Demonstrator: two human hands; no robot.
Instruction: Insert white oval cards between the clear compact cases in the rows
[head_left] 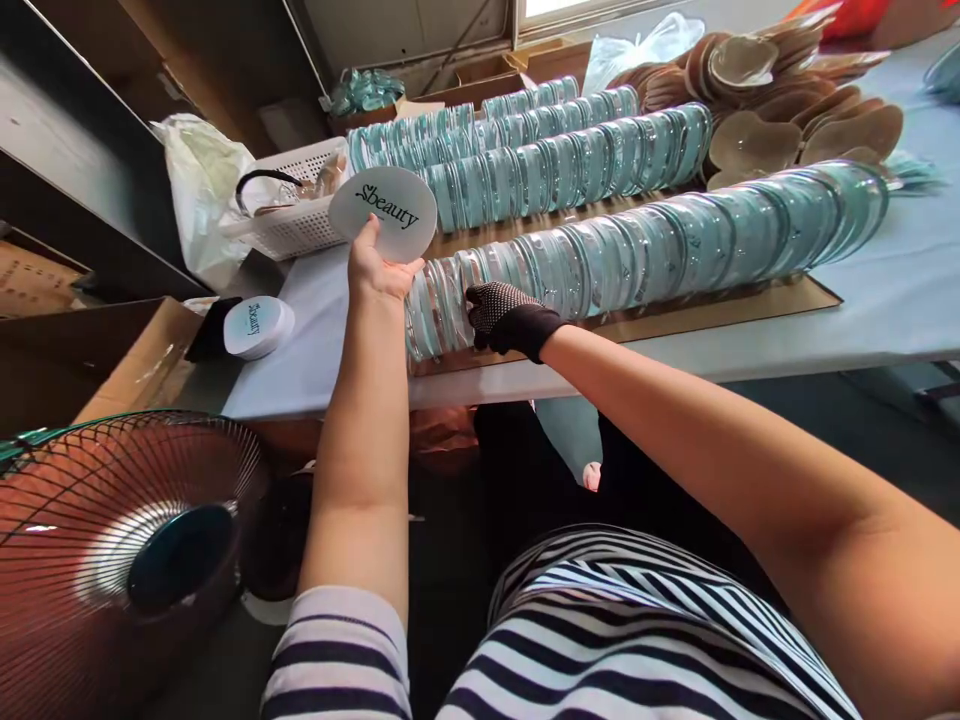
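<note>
where one striped shirt fills the bottom of my feed, i count two forearms reaching away, with one wire-caged fan at the left. on the table, one stack of white oval cards sits leftmost, too close-set to count. one right hand, in a dark dotted glove, has its fingers bent against the front row of clear curved pieces; i cannot tell whether they pinch one. that row, too tightly nested to count, stands on one cardboard sheet. at its left end, one left hand pinches one black-lettered oval card, thumb on top; the card lies just beyond the palm. farther off i make out one white perforated basket, three more rows of clear pieces, many heaped tan lobed pieces and one translucent bag.
</note>
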